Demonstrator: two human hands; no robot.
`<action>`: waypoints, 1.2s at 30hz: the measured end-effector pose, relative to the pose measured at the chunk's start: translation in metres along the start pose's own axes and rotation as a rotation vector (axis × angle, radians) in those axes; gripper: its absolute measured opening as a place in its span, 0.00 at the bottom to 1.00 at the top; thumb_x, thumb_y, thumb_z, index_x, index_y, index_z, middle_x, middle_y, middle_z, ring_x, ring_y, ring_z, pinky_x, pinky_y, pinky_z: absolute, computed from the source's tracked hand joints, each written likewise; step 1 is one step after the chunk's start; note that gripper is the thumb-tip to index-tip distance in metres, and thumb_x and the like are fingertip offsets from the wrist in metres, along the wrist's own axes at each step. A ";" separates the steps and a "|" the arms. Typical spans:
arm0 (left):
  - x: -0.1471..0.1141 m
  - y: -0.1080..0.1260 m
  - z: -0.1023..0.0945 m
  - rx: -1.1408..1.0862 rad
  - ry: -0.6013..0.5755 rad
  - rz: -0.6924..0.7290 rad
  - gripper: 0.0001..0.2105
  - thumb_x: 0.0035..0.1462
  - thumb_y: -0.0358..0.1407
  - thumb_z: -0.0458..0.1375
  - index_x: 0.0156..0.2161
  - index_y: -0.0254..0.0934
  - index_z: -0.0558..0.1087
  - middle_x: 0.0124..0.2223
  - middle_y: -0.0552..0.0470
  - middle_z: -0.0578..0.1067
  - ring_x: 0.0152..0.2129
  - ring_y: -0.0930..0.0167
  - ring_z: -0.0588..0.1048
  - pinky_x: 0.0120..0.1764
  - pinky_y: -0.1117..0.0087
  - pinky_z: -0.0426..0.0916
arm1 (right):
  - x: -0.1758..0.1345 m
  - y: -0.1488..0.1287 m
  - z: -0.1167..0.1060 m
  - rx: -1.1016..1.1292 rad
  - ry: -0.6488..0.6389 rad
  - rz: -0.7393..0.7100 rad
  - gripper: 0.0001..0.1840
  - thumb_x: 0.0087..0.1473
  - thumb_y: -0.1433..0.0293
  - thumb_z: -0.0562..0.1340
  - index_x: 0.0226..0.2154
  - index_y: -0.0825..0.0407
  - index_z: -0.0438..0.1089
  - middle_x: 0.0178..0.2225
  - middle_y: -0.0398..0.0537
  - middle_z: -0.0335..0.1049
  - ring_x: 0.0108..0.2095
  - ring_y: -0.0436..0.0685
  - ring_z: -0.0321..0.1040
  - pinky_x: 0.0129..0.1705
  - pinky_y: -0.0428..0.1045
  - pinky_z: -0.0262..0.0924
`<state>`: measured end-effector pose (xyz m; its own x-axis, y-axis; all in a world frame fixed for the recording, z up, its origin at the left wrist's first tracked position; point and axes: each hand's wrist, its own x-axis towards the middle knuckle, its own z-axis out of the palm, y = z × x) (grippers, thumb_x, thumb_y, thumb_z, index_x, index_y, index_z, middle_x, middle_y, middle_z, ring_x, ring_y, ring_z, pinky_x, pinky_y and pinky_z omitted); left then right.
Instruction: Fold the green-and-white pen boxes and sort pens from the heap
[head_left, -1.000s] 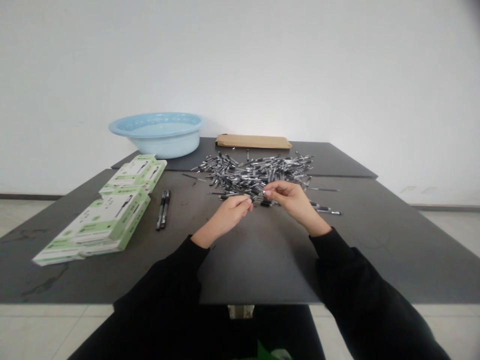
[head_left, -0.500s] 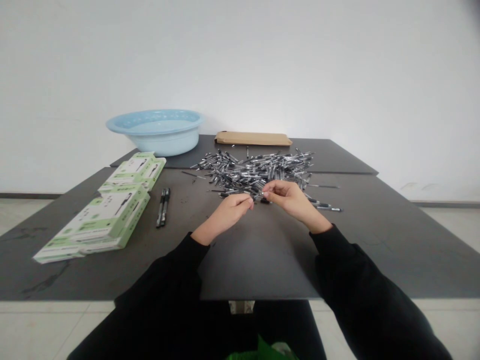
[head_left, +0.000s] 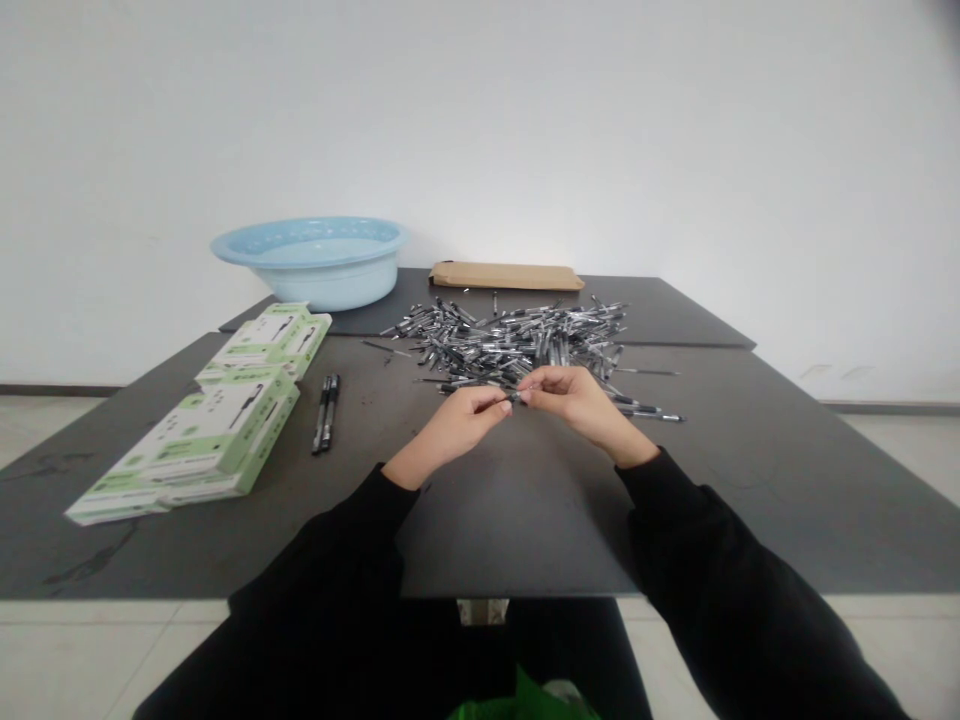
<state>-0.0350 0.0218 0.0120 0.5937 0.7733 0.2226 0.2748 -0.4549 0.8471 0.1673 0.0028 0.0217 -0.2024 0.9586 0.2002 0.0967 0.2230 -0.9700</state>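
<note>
My left hand (head_left: pixel 463 422) is closed, thumb and forefinger pinching a small dark-and-clear pen part (head_left: pixel 516 397). Fingertip to fingertip with it, my right hand (head_left: pixel 576 398) pinches the right end of the same small part. Whether this is one piece or two joined ones is too small to tell. Just beyond both hands spreads a heap of black-and-clear pens and pen parts (head_left: pixel 510 340). Two pens (head_left: pixel 326 414) with black grips lie side by side left of my left hand.
Green-and-white pen boxes (head_left: pixel 217 425) are stacked along the left of the dark table (head_left: pixel 517 530). A light blue basin (head_left: pixel 330 285) stands at the back left, and a flat brown cardboard piece (head_left: pixel 506 276) lies behind the heap. Several slim parts stick out at the heap's right.
My hands were slightly apart and have come together at the fingertips, the right moving left and the left a little right. The small part now shows between them.
</note>
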 end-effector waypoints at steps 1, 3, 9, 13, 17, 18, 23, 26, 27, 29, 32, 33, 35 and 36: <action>0.000 0.000 0.000 -0.014 0.001 0.000 0.14 0.60 0.43 0.53 0.27 0.36 0.67 0.26 0.57 0.63 0.25 0.73 0.62 0.31 0.71 0.55 | 0.000 -0.001 0.000 0.018 0.002 0.003 0.15 0.43 0.59 0.74 0.30 0.53 0.77 0.28 0.45 0.76 0.28 0.52 0.69 0.33 0.49 0.63; 0.000 0.001 -0.001 -0.045 -0.003 0.002 0.14 0.59 0.42 0.54 0.27 0.35 0.69 0.26 0.56 0.64 0.26 0.73 0.62 0.31 0.71 0.55 | 0.000 -0.001 0.001 0.053 0.000 0.011 0.16 0.42 0.59 0.75 0.30 0.53 0.78 0.28 0.45 0.77 0.28 0.51 0.69 0.35 0.49 0.63; -0.003 0.000 -0.001 -0.221 -0.009 -0.112 0.15 0.58 0.44 0.55 0.31 0.33 0.74 0.22 0.58 0.62 0.19 0.76 0.59 0.24 0.73 0.52 | -0.001 0.000 0.007 0.138 -0.031 -0.021 0.16 0.45 0.58 0.75 0.30 0.53 0.77 0.25 0.43 0.76 0.28 0.51 0.69 0.35 0.48 0.62; -0.004 -0.005 0.004 -0.422 0.013 -0.230 0.21 0.58 0.51 0.55 0.29 0.32 0.72 0.22 0.57 0.64 0.16 0.77 0.60 0.21 0.74 0.52 | -0.002 0.002 0.011 0.207 -0.070 -0.024 0.16 0.48 0.59 0.74 0.31 0.54 0.77 0.25 0.45 0.76 0.27 0.50 0.70 0.34 0.48 0.62; -0.004 -0.005 0.009 -0.568 0.002 -0.218 0.22 0.54 0.53 0.61 0.31 0.31 0.73 0.22 0.57 0.64 0.16 0.79 0.59 0.21 0.75 0.52 | -0.003 0.001 0.014 0.276 -0.053 -0.006 0.17 0.47 0.57 0.74 0.32 0.54 0.77 0.27 0.46 0.78 0.28 0.51 0.73 0.34 0.48 0.66; -0.004 -0.005 0.010 -0.597 0.001 -0.219 0.22 0.54 0.52 0.62 0.31 0.31 0.73 0.22 0.58 0.64 0.16 0.79 0.59 0.21 0.75 0.52 | -0.003 0.001 0.015 0.298 -0.038 0.000 0.18 0.46 0.57 0.75 0.32 0.54 0.77 0.26 0.46 0.78 0.28 0.51 0.74 0.34 0.49 0.67; -0.005 0.003 0.010 -0.816 -0.025 -0.269 0.15 0.54 0.44 0.62 0.31 0.31 0.72 0.24 0.53 0.67 0.18 0.78 0.60 0.21 0.74 0.52 | -0.004 0.003 0.024 0.395 0.078 0.058 0.19 0.39 0.59 0.78 0.28 0.54 0.76 0.23 0.46 0.78 0.23 0.51 0.73 0.31 0.49 0.71; -0.004 0.006 0.007 -0.920 -0.095 -0.287 0.12 0.53 0.40 0.61 0.33 0.30 0.73 0.27 0.51 0.68 0.19 0.77 0.61 0.22 0.73 0.54 | -0.005 0.002 0.027 0.407 0.139 0.056 0.19 0.39 0.58 0.78 0.27 0.54 0.76 0.22 0.46 0.77 0.21 0.51 0.72 0.29 0.49 0.71; -0.004 0.007 0.006 -0.939 -0.114 -0.293 0.11 0.53 0.39 0.61 0.33 0.30 0.73 0.27 0.51 0.68 0.19 0.77 0.61 0.22 0.73 0.54 | -0.006 0.002 0.028 0.411 0.152 0.053 0.19 0.39 0.58 0.78 0.27 0.54 0.76 0.22 0.46 0.77 0.21 0.51 0.72 0.29 0.49 0.71; -0.004 0.007 0.004 -0.955 -0.138 -0.302 0.10 0.53 0.38 0.61 0.34 0.30 0.73 0.27 0.51 0.68 0.19 0.77 0.62 0.23 0.74 0.55 | -0.007 0.000 0.029 0.423 0.169 0.050 0.19 0.39 0.58 0.78 0.27 0.54 0.76 0.22 0.46 0.77 0.21 0.51 0.72 0.28 0.48 0.71; -0.005 0.006 0.004 -0.918 -0.156 -0.280 0.10 0.53 0.37 0.60 0.32 0.29 0.74 0.25 0.50 0.69 0.20 0.75 0.65 0.22 0.73 0.56 | -0.008 -0.003 0.032 0.436 0.153 0.074 0.20 0.37 0.59 0.78 0.26 0.55 0.77 0.22 0.46 0.77 0.20 0.50 0.72 0.27 0.47 0.72; -0.005 0.005 0.004 -0.899 -0.152 -0.263 0.10 0.53 0.37 0.59 0.31 0.29 0.74 0.25 0.50 0.69 0.19 0.75 0.65 0.22 0.73 0.56 | -0.008 -0.004 0.033 0.441 0.144 0.084 0.20 0.37 0.59 0.79 0.26 0.55 0.77 0.22 0.46 0.77 0.21 0.50 0.72 0.27 0.47 0.72; -0.005 0.004 0.004 -0.874 -0.135 -0.238 0.10 0.54 0.37 0.59 0.30 0.29 0.74 0.26 0.49 0.70 0.19 0.75 0.65 0.21 0.73 0.55 | -0.009 -0.006 0.033 0.450 0.137 0.093 0.20 0.36 0.59 0.79 0.27 0.55 0.77 0.24 0.47 0.78 0.21 0.50 0.72 0.27 0.47 0.72; -0.005 0.003 0.004 -0.869 -0.135 -0.242 0.11 0.55 0.38 0.59 0.31 0.29 0.74 0.27 0.49 0.71 0.20 0.75 0.66 0.22 0.73 0.56 | -0.009 -0.006 0.032 0.451 0.144 0.091 0.19 0.37 0.59 0.79 0.27 0.54 0.77 0.24 0.47 0.78 0.21 0.50 0.72 0.27 0.47 0.73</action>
<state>-0.0345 0.0146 0.0120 0.6924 0.7213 -0.0206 -0.2305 0.2482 0.9409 0.1370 -0.0124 0.0214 -0.0731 0.9925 0.0976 -0.3314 0.0681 -0.9410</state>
